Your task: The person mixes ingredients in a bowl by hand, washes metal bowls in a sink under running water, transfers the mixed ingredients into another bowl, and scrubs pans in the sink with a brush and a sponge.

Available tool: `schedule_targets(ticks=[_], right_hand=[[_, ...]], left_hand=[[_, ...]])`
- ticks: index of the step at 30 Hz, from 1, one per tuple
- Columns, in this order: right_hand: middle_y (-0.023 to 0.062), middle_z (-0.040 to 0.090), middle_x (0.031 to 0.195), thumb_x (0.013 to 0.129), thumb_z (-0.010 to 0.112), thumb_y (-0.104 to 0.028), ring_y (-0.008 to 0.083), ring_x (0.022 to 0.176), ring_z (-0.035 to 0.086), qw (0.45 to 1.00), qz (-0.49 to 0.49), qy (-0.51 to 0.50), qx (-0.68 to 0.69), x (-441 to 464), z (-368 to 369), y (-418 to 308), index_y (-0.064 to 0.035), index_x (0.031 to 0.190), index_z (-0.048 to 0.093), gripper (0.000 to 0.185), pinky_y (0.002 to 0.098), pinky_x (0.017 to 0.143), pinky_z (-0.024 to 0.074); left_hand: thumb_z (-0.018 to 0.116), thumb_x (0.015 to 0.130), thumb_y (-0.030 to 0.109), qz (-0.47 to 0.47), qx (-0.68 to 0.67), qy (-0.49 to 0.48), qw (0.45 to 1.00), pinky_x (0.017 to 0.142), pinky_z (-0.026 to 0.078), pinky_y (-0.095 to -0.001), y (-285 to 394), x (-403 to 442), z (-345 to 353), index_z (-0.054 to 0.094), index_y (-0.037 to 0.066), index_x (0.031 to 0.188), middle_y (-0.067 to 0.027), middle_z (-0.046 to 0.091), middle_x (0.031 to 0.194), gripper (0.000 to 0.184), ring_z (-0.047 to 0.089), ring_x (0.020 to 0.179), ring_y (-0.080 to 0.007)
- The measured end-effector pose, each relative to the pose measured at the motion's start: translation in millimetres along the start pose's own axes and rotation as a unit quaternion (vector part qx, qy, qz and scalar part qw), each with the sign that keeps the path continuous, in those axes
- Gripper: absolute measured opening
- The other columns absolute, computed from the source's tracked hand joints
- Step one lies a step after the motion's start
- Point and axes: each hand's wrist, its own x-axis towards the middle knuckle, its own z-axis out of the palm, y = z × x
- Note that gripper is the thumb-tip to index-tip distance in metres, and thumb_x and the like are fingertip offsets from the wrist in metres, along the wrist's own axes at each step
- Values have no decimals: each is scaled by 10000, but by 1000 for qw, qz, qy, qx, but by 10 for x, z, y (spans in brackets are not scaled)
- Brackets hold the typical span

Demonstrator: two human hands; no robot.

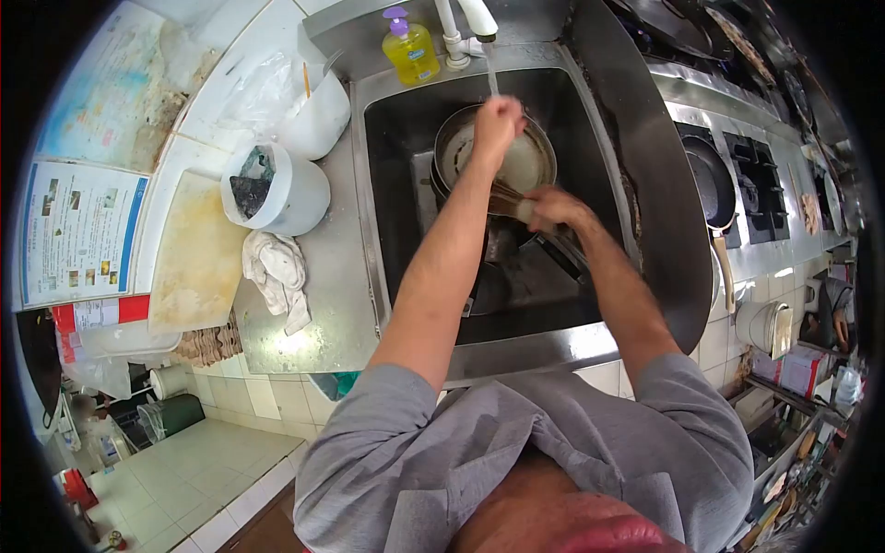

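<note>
Water from the tap [478,20] runs down onto my left hand [498,124], which is closed above a round metal pan [530,157]. Whatever its fingers may hold is hidden. My right hand [558,208] is slightly blurred, wrapped round the pale end of a brown brush [503,197] with streaky, bamboo-like strips. The strips reach over the pan's near rim. This pan seems stacked on another vessel in the dark sink [406,120]. Nearer to me in the basin lie more dark cookware pieces and a black handle [560,255], partly hidden by my arms.
Yellow soap in a pump bottle [410,55] stands behind the sink. On the left counter are a white tub [297,195] with dark scrubbers, another white container [323,115] and a crumpled cloth [274,272]. A frying pan [705,180] sits on the stove at right.
</note>
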Motion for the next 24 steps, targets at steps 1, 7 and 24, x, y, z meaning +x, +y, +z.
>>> schedule_targets(ticks=[1, 7, 24], right_hand=[[150, 624, 1002, 692, 594, -99, 268, 949, 582, 995, -58, 0, 78, 243, 100, 22, -23, 1017, 625, 336, 360, 807, 453], [105, 565, 1027, 598, 674, 38, 230, 900, 540, 630, -7, 294, 719, 1126, 823, -525, 18, 1166, 481, 601, 332, 775, 436], [149, 630, 1022, 659, 614, -124, 277, 972, 599, 982, 124, 110, -93, 529, -211, 162, -64, 1047, 622, 393, 358, 837, 472]], left_hand=[[599, 796, 148, 147, 236, 51, 959, 685, 480, -393, -254, -140, -175, 575, 11, 894, -126, 593, 788, 171, 587, 721, -299], [643, 773, 314, -43, 536, 126, 834, 828, 424, -456, -825, -1804, -798, 450, 13, 1141, -231, 530, 1027, 514, 478, 1036, -406], [670, 739, 201, -256, 448, -65, 855, 848, 451, -459, -1013, -2140, -1041, 400, 23, 1171, -252, 575, 1039, 539, 550, 1009, -395]])
